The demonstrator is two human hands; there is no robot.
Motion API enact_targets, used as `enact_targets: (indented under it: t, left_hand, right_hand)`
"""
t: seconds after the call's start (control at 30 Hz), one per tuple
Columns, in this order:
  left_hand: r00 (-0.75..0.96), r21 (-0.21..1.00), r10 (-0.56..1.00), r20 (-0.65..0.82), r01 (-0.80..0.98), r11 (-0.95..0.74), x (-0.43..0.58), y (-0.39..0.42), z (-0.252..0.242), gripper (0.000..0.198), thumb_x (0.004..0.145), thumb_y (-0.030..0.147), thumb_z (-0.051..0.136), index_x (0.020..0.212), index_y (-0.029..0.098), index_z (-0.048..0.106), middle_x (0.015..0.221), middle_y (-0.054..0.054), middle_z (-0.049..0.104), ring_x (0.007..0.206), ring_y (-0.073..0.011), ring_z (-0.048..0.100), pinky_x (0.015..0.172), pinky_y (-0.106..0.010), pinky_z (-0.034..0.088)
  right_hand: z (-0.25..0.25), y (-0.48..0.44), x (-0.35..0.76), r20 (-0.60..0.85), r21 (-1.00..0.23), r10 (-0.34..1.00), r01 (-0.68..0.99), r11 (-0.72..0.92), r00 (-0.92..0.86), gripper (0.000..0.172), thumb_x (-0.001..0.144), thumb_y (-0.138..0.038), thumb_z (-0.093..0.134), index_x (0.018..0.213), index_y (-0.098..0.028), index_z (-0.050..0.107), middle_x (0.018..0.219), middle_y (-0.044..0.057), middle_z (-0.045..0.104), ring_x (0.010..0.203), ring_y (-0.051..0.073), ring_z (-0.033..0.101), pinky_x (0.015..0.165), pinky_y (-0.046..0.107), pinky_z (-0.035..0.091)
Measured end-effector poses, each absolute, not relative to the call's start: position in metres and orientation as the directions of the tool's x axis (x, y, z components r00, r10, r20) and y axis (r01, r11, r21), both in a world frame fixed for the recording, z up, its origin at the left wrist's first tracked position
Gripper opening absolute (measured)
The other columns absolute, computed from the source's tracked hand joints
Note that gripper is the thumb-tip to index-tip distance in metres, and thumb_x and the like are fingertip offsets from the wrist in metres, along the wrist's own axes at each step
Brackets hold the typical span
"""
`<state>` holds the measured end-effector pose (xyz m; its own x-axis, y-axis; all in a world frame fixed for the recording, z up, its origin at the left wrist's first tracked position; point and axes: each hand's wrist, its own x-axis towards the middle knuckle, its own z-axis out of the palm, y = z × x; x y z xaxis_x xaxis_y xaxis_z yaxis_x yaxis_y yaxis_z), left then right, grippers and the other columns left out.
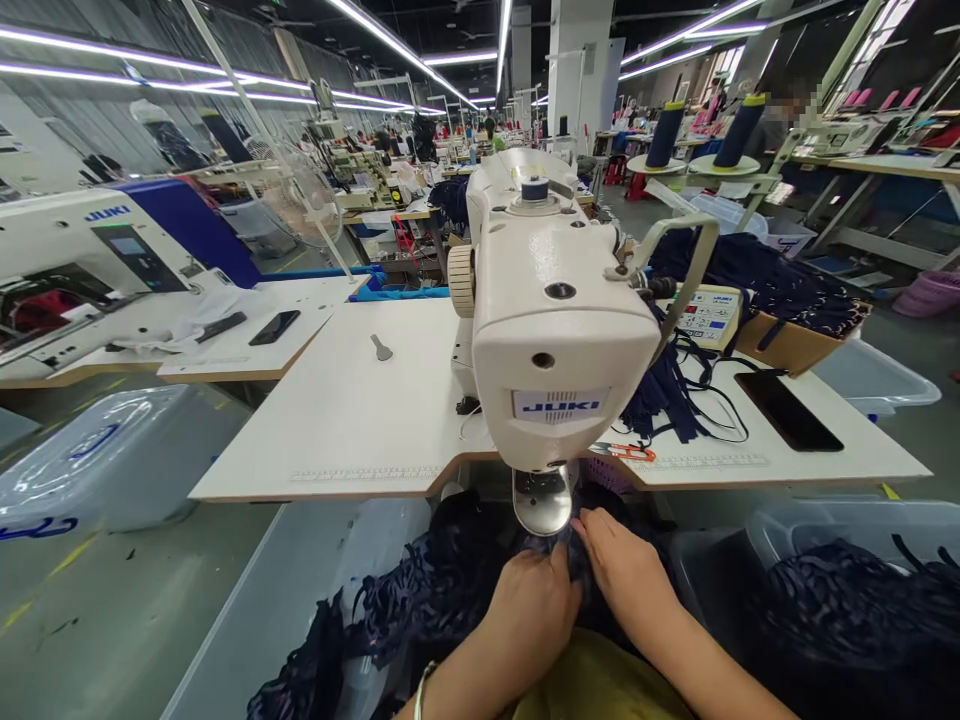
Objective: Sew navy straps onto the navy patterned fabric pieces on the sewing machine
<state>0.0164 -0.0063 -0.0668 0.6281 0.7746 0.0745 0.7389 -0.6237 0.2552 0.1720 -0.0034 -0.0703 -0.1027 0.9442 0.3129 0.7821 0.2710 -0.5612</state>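
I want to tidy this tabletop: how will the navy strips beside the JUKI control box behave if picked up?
The navy strips would probably flop, since they lie bent and loosely heaped. They may also tangle, as many overlap and thin ones curl into loops.

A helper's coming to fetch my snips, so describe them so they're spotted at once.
Find the big white sewing machine at the centre. Just to its right, near the front edge of the table, lie the snips. Their bright orange sets them apart from the navy strips just behind.
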Motion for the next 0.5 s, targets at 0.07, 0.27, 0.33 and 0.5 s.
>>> enact_targets:
  t: [0.07,0.27,0.33,0.5]
  left_hand:
    - [0.602,0.357,0.792,0.102,0.721,-0.594,0.009,-0.005,-0.059,0.047,0.087,0.043,0.061,0.116,0.008,0.051,0.095,-0.016,0.068,0.086,-0.0294,0.068,0.077,-0.042,0.055]
    - [0.684,0.878,0.724,0.094,0.285,-0.384,-0.021,0.002,-0.028,0.073,0.07,0.062,0.069,0.125,0.019,0.053,0.121,-0.013,0.061,0.113,-0.0273,0.057,0.093,-0.034,0.047]
    - [0.643,0.9,0.765,0.043,0.307,-0.309,-0.027,0.006,-0.021,0.047,0.075,0.06,0.066,0.094,0.016,0.066,0.089,-0.006,0.068,0.086,-0.0207,0.064,0.076,-0.027,0.051]
    - [0.316,0.571,0.903,0.292,0.7,-0.43,-0.031,0.02,-0.013,0.021,0.093,0.036,0.052,0.09,0.018,0.064,0.082,-0.002,0.066,0.075,-0.0169,0.063,0.068,-0.028,0.051]
  right_hand:
    - [-0.055,-0.003,0.18,0.159,-0.641,0.967,0.724,0.254,-0.198,0.029,0.1,-0.033,0.031,0.09,-0.02,0.055,0.078,0.003,0.063,0.067,0.016,0.06,0.059,0.025,0.04]
    - [-0.001,-0.008,0.187,-0.081,-0.768,0.747,0.519,0.376,-0.66,0.028,0.096,-0.03,0.047,0.072,-0.02,0.056,0.06,-0.007,0.053,0.052,0.008,0.048,0.053,0.019,0.034]
    - [0.008,-0.005,0.182,-0.01,-0.765,0.762,0.495,0.411,-0.648,0.017,0.095,-0.026,0.05,0.083,-0.022,0.062,0.07,-0.006,0.061,0.06,0.008,0.055,0.058,0.018,0.038]
    - [-0.001,0.019,0.169,0.246,-0.62,0.903,0.659,0.425,-0.352,0.021,0.096,-0.033,0.046,0.096,-0.024,0.065,0.089,0.003,0.065,0.08,0.017,0.063,0.07,0.025,0.045]
